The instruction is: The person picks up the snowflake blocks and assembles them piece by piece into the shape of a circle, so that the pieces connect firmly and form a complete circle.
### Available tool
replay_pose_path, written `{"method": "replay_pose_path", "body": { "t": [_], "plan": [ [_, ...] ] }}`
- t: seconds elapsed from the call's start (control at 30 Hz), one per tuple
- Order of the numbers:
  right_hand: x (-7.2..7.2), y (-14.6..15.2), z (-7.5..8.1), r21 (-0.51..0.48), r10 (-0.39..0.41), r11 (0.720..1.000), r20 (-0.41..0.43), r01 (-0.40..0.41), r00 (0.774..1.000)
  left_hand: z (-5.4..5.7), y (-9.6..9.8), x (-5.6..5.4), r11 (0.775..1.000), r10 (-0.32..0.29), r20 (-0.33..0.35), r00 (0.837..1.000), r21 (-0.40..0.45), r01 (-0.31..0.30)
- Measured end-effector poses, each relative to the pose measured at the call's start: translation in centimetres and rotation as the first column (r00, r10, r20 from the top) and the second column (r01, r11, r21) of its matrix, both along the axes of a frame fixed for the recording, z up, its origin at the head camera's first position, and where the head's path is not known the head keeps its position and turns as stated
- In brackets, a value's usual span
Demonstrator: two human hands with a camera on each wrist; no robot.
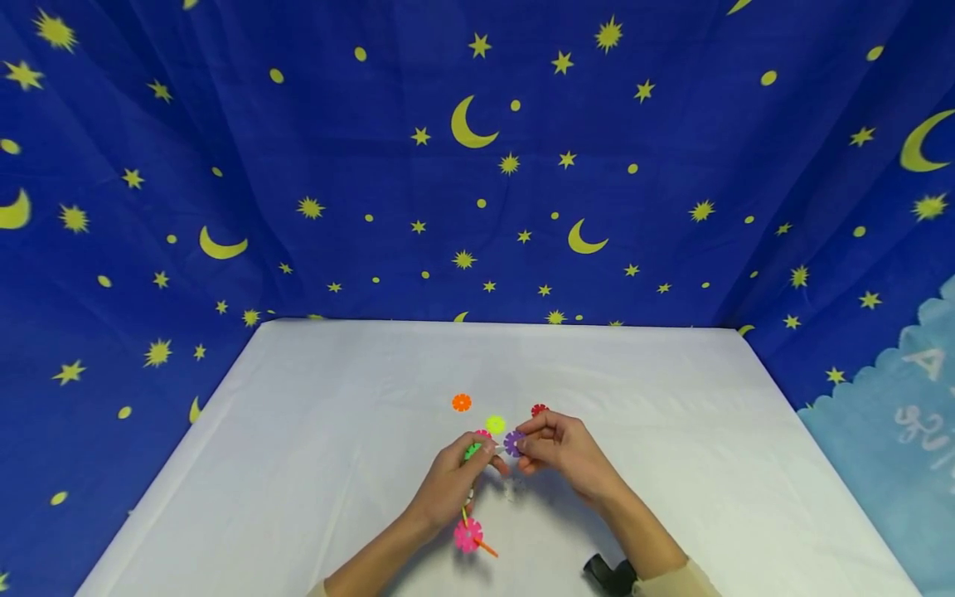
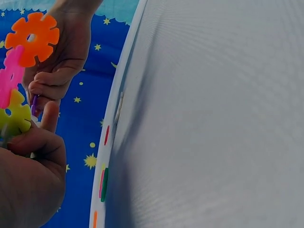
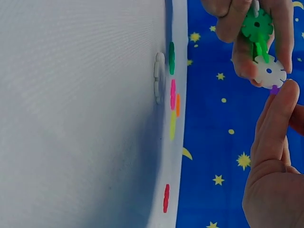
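My left hand [image 1: 451, 481] grips a chain of joined notched plastic discs. Its pink disc [image 1: 468, 536] and orange disc [image 2: 33, 39] dangle below that hand, with a yellow disc [image 2: 16, 114] closer to the fingers. In the right wrist view, a green disc [image 3: 257, 23] and a white disc [image 3: 269, 71] of the chain show between the left fingers. My right hand [image 1: 567, 452] pinches a purple disc [image 1: 513, 444] between thumb and fingers, its edge right at the white disc's rim. Fingers partly hide the chain and the purple disc.
On the white-covered table [image 1: 336, 398], beyond the hands, lie loose orange [image 1: 462, 402], yellow [image 1: 496, 424] and red discs [image 1: 540, 410]. White discs [image 3: 158, 78] lie closer in. A black object [image 1: 610, 575] sits near the right forearm. A blue star-patterned cloth [image 1: 388, 182] surrounds the table.
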State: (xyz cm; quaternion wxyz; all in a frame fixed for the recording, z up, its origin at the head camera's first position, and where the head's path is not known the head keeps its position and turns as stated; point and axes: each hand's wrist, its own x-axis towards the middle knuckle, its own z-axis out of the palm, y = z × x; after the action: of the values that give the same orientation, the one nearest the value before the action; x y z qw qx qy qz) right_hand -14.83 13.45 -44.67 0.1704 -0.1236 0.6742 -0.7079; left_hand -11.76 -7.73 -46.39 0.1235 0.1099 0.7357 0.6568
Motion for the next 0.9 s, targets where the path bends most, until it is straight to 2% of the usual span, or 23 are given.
{"method": "replay_pose_path", "body": {
  "t": [0.23,0.37,0.57,0.77,0.9],
  "plan": [
    [0.2,0.0,-0.1,-0.011,0.008,1.000,0.018,-0.008,1.000,0.1,0.2,0.0,1.000,-0.017,-0.004,1.000,-0.003,0.017],
    [0.3,-0.2,-0.2,-0.016,0.012,1.000,0.002,-0.012,1.000,-0.2,0.2,0.1,0.999,-0.024,-0.015,1.000,-0.026,0.024],
    [0.7,-1.0,-0.5,-0.014,0.012,1.000,-0.006,-0.012,1.000,-0.2,0.0,0.5,0.996,-0.013,-0.045,0.999,-0.084,0.009],
    [1.0,-1.7,-0.5,-0.033,-0.005,0.999,0.008,0.005,1.000,-0.2,0.0,0.5,0.995,0.001,-0.070,0.998,-0.097,-0.008],
    [0.9,-1.5,-0.4,-0.018,-0.005,1.000,-0.002,0.005,1.000,-0.1,0.1,0.3,0.996,0.031,-0.039,0.999,-0.082,-0.034]
  ]
}}
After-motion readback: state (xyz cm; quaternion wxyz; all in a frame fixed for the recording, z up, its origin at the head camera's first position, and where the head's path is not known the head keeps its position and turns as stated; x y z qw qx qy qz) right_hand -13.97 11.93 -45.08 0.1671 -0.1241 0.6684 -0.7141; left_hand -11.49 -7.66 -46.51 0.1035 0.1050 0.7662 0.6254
